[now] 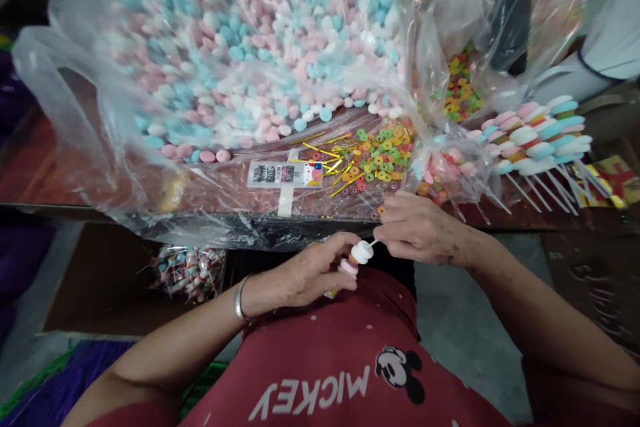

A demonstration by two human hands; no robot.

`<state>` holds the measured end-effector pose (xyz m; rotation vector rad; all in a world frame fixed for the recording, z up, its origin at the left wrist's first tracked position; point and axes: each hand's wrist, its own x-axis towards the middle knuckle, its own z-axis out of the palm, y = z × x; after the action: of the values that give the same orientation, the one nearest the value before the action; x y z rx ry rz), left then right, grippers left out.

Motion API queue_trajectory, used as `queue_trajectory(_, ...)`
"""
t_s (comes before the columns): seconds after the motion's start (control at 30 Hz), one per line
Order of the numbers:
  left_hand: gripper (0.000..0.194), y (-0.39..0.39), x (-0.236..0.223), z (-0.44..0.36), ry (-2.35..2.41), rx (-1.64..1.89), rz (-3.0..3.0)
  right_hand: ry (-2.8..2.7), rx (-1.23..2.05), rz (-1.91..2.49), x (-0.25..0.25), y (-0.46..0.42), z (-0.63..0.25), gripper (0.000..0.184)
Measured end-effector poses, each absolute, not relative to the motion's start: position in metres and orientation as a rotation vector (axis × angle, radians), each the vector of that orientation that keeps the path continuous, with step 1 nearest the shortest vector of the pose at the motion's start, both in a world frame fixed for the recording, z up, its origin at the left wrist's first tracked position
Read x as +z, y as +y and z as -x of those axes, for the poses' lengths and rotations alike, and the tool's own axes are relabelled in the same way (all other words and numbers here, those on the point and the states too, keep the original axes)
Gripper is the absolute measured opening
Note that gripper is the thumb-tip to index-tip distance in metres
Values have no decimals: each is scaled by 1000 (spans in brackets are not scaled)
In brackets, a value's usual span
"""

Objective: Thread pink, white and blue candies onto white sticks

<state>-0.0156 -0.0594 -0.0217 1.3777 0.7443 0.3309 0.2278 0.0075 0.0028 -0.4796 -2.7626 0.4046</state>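
Just above my lap, my left hand (315,270) pinches a candy skewer (362,252) between thumb and fingers. White discs sit at its upper end, with an orange-brown ring and pink pieces beneath. My right hand (425,230) has its fingers closed on the skewer's thin white stick (373,242), which leads into the white discs. The lower end of the skewer is partly hidden by my left fingers. Loose ring candies (387,153) in orange, green and yellow lie on the table beyond my hands, beside gold twist ties (320,148).
A big clear bag of pink, blue and white candies (260,53) covers the table's back. Finished candy skewers (540,133) are stacked at right. A label card (285,174) lies near the table edge. Below left, a cardboard box (100,280) holds wrapped candies (190,270).
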Motion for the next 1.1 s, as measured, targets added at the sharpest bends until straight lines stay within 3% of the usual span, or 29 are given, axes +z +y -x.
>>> queue_trajectory(0.13, 54, -66, -19, 20, 793, 449, -1112, -2727, 482, 460, -3, 4, -226, 27)
queue_trajectory(0.43, 46, -61, -11, 61, 917, -9, -1171, -2687, 491, 490, -2, 5, -231, 27)
queue_trajectory(0.63, 30, -61, -17, 55, 893, 74, -1721, -2778, 419, 463, 0, 2, -219, 30)
queue_trajectory(0.77, 23, -59, -15, 51, 763, 160, -1788, -2739, 506, 500, -1, -1, -211, 31)
queue_trajectory(0.93, 37, -57, -14, 49, 923, 193, -1632, -2668, 530, 656, -1, 0, -215, 31)
queue_trajectory(1.1, 49, -53, -13, 44, 888, 146, -1333, -2704, 257, 600, 4, -1, -215, 28)
